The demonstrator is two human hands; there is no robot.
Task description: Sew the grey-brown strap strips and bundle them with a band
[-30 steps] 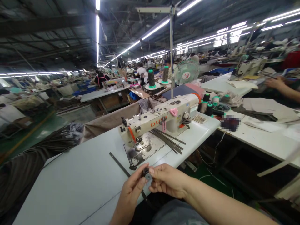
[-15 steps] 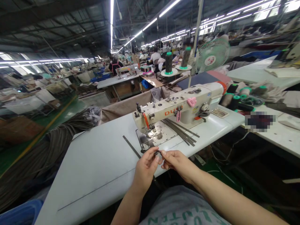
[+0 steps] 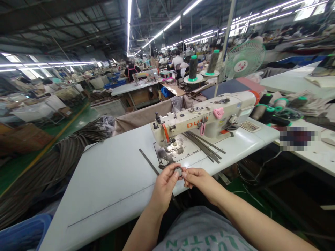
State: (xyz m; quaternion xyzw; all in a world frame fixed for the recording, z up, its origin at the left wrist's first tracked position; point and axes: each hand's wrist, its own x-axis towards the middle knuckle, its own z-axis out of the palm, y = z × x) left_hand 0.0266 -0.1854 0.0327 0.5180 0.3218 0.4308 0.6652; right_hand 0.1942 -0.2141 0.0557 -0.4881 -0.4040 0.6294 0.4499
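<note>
— Moved since a second ago?
— Scarcely; left hand (image 3: pixel 164 185) and right hand (image 3: pixel 199 180) stay at front edge of white table (image 3: pixel 112 181), both pinching one small round silver metal bobbin (image 3: pixel 178 171), near cream sewing machine (image 3: pixel 206 120)

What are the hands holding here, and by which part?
A small round metal piece, possibly a bobbin, pinched by its edge between the fingertips of the left hand and right hand, in front of the sewing machine.

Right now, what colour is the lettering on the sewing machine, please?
Orange-red lettering, clearest in the head view.
</note>
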